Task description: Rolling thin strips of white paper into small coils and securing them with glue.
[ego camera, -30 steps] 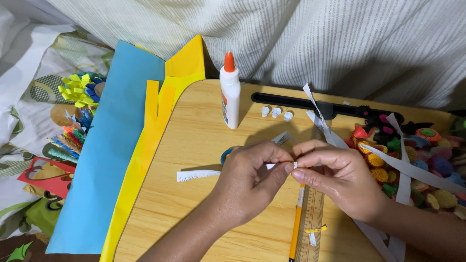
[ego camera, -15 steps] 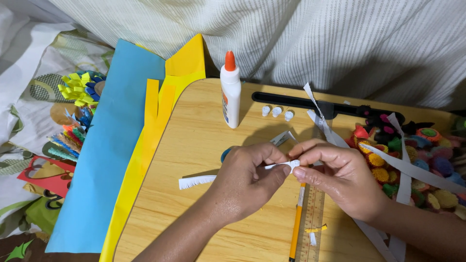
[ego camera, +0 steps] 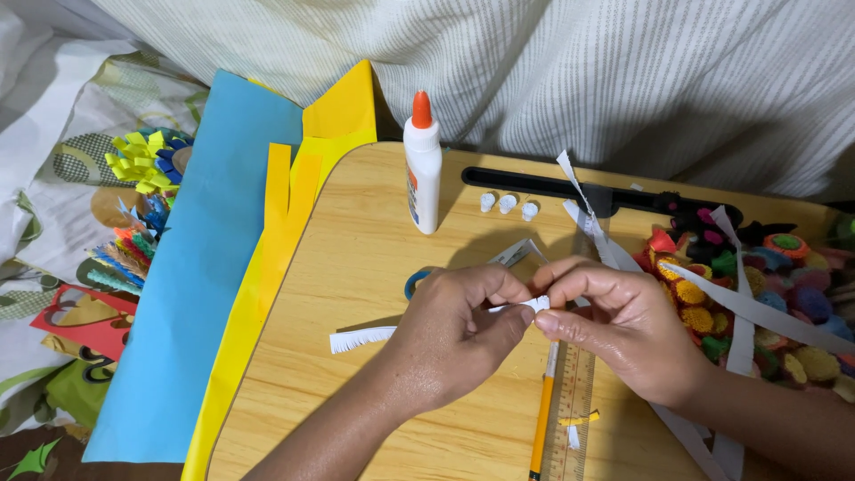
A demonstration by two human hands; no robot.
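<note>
My left hand (ego camera: 459, 338) and my right hand (ego camera: 619, 325) meet over the middle of a small wooden table (ego camera: 356, 267). Between their fingertips they pinch one end of a white fringed paper strip (ego camera: 361, 339), rolled into a small coil at the pinched end. The free fringed end trails left across the wood. A yellow pencil (ego camera: 543, 410) and a clear ruler (ego camera: 574, 405) lie under my right hand.
A white glue bottle (ego camera: 422, 169) with an orange cap stands at the back, three small white paper rolls (ego camera: 508, 203) beside it. Blue paper (ego camera: 191, 267) and yellow paper (ego camera: 276, 232) lie at the left. Colourful rolled paper pieces (ego camera: 757, 294) and white strips (ego camera: 757, 312) crowd the right.
The hands shifted slightly; the coil at the pinched end has wound a bit more, and the strip's free end has stayed about where it was.
</note>
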